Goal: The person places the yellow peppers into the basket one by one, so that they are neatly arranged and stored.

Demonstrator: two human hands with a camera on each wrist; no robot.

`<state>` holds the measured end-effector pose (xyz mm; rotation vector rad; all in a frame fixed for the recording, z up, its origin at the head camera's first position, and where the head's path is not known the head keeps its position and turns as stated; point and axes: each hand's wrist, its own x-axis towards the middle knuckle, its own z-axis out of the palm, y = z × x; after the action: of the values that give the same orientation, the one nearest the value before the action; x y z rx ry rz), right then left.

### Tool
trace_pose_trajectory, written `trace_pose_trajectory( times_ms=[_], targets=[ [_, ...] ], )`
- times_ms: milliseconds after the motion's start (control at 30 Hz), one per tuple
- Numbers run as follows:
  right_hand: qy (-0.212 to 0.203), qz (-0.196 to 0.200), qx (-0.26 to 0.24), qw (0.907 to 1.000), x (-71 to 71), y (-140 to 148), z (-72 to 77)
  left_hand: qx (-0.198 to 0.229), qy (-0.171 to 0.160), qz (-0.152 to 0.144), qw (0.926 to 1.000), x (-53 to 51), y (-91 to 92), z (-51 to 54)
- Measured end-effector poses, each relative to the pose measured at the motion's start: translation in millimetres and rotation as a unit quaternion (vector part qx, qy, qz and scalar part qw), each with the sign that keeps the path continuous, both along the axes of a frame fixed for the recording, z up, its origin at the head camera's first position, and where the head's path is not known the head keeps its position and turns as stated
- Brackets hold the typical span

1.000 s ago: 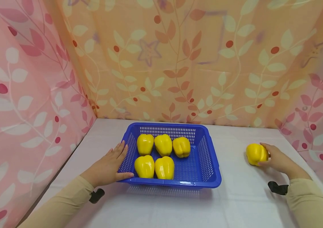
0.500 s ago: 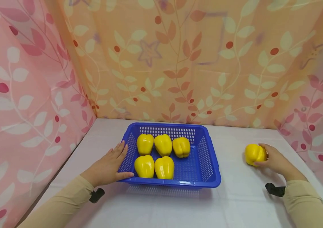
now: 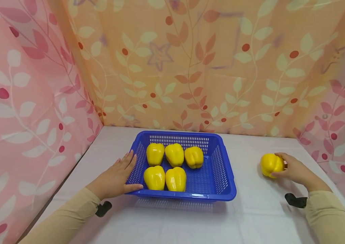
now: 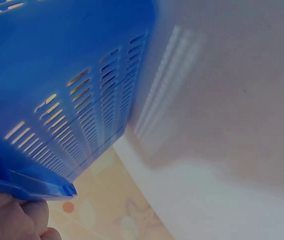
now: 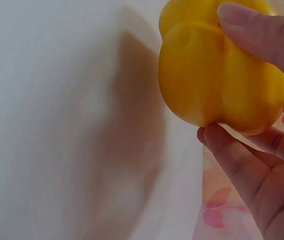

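Note:
At the right of the head view, my right hand [image 3: 295,172] grips a yellow bell pepper [image 3: 271,165]. In the right wrist view, the thumb lies across one side of the bell pepper [image 5: 207,75] and fingertips press its opposite side. Whether it touches the table cannot be told. A blue plastic basket [image 3: 190,195] with slotted walls stands mid-table and holds several more yellow bell peppers [image 3: 176,179]. My left hand [image 3: 114,178] rests on its left rim, fingers extended and thumb along the front corner. The left wrist view shows the basket's slotted outer wall [image 4: 57,75] close up.
The table wears a white cloth [image 3: 245,217]. A floral orange curtain [image 3: 190,84] hangs behind it, with pink floral curtains [image 3: 32,112] at both sides. Inside the basket, bare floor [image 3: 202,174] shows at the right.
My right hand has shifted very slightly left with the bell pepper. The left hand and the basket have stayed in place.

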<state>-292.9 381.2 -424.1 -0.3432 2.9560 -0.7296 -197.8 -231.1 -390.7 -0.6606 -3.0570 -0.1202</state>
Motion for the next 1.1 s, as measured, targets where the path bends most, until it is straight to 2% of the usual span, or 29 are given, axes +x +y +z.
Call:
trace_pose_trajectory(
  times_ms=[400, 667, 833, 1100],
  targets=[
    [-0.004, 0.033, -0.013, 0.9994, -2.2, -22.6, 26.7, 0.002, -0.007, 0.001, 1.0, 1.8, 1.5, 2.7],
    [0.026, 0.062, -0.025, 0.9974, 0.3, -40.7, 48.8, -0.004, -0.005, -0.001, 1.0, 1.7, 1.5, 3.6],
    [0.042, 0.083, -0.034, 0.9951, 0.6, -54.5, 56.7, 0.0, -0.008, 0.0, 1.0, 2.0, 1.7, 3.6],
    [0.038, 0.11, -0.055, 0.9917, 5.0, -82.8, 69.8, 0.0, -0.01, 0.0, 1.0, 2.0, 1.6, 3.9]
  ],
)
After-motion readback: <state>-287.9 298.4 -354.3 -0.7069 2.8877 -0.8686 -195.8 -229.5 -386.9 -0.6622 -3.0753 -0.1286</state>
